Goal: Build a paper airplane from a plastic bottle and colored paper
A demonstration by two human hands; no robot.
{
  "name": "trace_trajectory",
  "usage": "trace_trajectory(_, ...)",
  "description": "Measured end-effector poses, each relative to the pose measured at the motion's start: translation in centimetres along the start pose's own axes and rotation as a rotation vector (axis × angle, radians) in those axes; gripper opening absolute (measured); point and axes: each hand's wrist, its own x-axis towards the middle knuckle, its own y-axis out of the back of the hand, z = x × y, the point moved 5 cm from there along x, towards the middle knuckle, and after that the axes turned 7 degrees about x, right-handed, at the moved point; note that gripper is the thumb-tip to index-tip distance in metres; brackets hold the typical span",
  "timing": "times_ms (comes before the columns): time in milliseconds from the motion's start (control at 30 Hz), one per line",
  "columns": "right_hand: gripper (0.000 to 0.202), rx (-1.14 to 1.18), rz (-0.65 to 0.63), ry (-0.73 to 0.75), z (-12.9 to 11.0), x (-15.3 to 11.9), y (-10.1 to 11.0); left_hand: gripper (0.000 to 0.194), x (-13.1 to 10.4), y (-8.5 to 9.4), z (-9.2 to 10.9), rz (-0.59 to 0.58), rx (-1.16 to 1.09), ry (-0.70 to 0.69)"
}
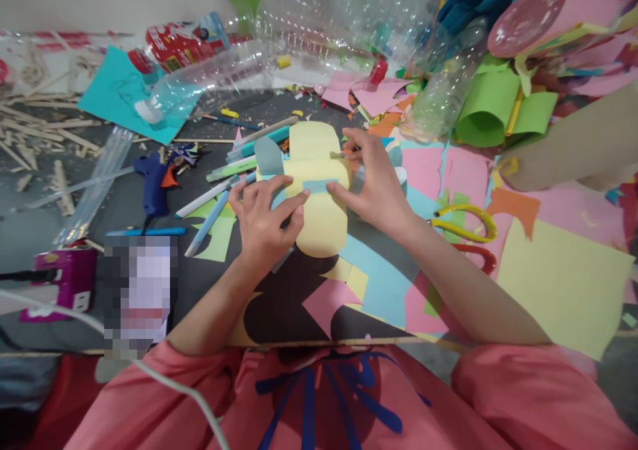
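Note:
A pale yellow paper cut-out (pixel 321 227) with rounded ends and a wide middle band lies before me. On that band sits a short blue paper strip (pixel 314 185). My left hand (pixel 269 217) rests at the cut-out's left side, fingers spread, index fingertip by the strip's left end. From the other side, my right hand (pixel 376 181) touches the strip's right end with its thumb; its other fingers bend apart over the upper right edge. Something small and orange near those fingers is too small to name. A rounded grey-blue paper piece (pixel 269 156) stands at the cut-out's upper left.
Markers (pixel 212 221) lie left of the cut-out, then a blue glue gun (pixel 152 184) and a phone (pixel 149 284). Yellow-handled scissors (pixel 468 221) lie at right among paper scraps. Plastic bottles (pixel 214 71) and a green paper roll (pixel 486 111) stand behind. Wooden sticks (pixel 44 124) cover the far left.

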Motion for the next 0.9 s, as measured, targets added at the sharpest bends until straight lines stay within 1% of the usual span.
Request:
trace_trajectory(133, 0.062, 0.002, -0.028, 0.017, -0.3, 0.0, 0.6, 0.030, 0.0, 0.0, -0.1, 0.000, 0.005, 0.006)
trace_trajectory(233, 0.060, 0.001, -0.062, 0.011, -0.4, 0.0, 0.9, 0.029, 0.1, 0.1, 0.0, 0.013, -0.013, 0.007)
trace_trajectory(333, 0.059, 0.005, -0.085, 0.000, -0.5, 0.0, 1.1, 0.034, 0.0, 0.3, 0.0, -0.007, -0.023, 0.000)
trace_trajectory(500, 0.050, -0.005, -0.061, -0.011, -0.3, -0.1, 0.8, 0.044, -0.1, 0.3, 0.1, -0.046, -0.046, -0.034)
trace_trajectory(600, 0.052, -0.020, -0.041, -0.019, -0.2, -0.1, 0.6, 0.046, -0.1, 0.1, 0.0, -0.068, -0.040, -0.019)
trace_trajectory(667, 0.053, -0.017, -0.038, -0.008, -0.3, 0.0, 0.6, 0.048, -0.1, 0.1, -0.1, -0.067, -0.050, -0.009)
trace_trajectory(800, 0.047, -0.007, -0.046, 0.016, -0.7, 0.0, 1.0, 0.046, -0.1, 0.2, -0.1, -0.058, -0.097, -0.003)
trace_trajectory(900, 0.041, -0.003, -0.078, 0.005, -0.8, 0.0, 1.4, 0.045, 0.0, 0.4, -0.2, -0.039, -0.103, -0.016)
